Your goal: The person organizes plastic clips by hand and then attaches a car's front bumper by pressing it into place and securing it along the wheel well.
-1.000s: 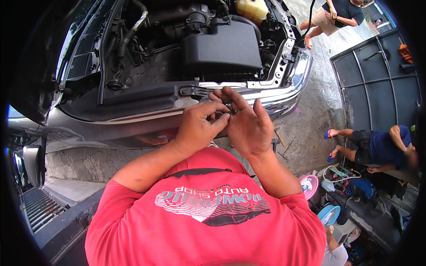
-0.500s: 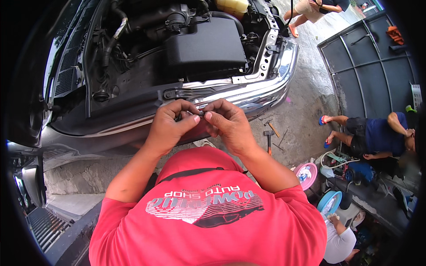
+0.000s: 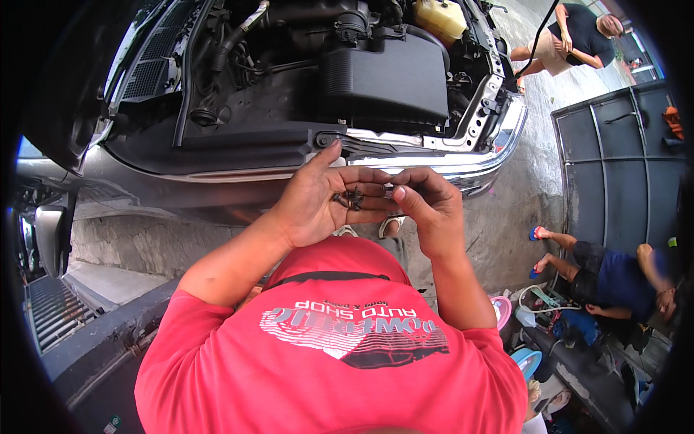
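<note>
My left hand [image 3: 309, 201] is turned palm up with its fingers stretched to the right. On its palm and fingers lie several small dark screws [image 3: 350, 198]. My right hand [image 3: 434, 210] is closed in a pinch between thumb and forefinger, at the left fingertips. It grips a small shiny metal piece [image 3: 389, 190], too small to tell its exact kind. Both hands are held just above the car's grey fender [image 3: 188, 205] and chrome front edge [image 3: 470, 165].
Ahead lies the open engine bay with a black air filter box [image 3: 387, 83] and a yellowish reservoir [image 3: 441, 20]. A dark metal gate [image 3: 614, 159] stands at right. One person [image 3: 578, 43] is at the far right; another [image 3: 614, 271] sits nearer. A blue basin [image 3: 526, 362] is at lower right.
My left hand has opened from a pinch to a flat palm, showing the screws. The right hand still pinches a small piece. The view has shifted, so the car sits further right.
</note>
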The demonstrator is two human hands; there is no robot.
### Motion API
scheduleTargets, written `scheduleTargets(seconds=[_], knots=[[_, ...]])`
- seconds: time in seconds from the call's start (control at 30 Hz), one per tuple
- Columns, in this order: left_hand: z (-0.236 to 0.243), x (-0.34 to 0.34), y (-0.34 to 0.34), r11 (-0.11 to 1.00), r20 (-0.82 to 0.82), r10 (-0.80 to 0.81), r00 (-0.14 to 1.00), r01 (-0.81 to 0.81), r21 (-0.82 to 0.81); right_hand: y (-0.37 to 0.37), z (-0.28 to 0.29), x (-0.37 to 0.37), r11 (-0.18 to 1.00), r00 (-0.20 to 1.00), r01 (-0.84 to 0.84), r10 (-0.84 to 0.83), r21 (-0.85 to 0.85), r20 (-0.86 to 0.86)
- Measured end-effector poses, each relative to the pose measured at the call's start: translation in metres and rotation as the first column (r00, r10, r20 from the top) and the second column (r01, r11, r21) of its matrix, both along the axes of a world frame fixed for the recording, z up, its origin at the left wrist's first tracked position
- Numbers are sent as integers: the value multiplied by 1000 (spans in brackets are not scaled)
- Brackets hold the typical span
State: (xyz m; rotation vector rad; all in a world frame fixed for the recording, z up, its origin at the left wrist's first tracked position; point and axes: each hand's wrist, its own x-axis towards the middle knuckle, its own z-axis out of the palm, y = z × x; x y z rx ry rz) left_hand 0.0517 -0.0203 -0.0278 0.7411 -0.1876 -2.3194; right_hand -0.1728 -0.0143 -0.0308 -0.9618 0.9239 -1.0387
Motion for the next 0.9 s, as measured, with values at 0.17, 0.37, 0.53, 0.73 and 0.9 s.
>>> scheduleTargets(seconds=[0.17, 0.37, 0.53, 0.73, 0.9], knots=[[2, -6, 2, 998, 41, 24, 999, -26, 63, 1, -8, -4, 895, 865, -218, -7, -388, -502], [-17, 4, 15, 997, 168, -36, 985, 24, 72, 13, -11, 18, 811, 808, -301, -62, -501, -586], [-19, 5, 19, 997, 204, -55, 977, 42, 72, 20, -6, 17, 890, 843, -258, 18, -375, -538], [-22, 2, 25, 996, 292, -74, 954, 56, 69, 34, -23, 14, 990, 988, -128, 122, -59, -99], [-38, -6, 35, 990, 207, -142, 968, 141, 20, 40, -14, -12, 956, 970, -242, 235, 165, 56]])
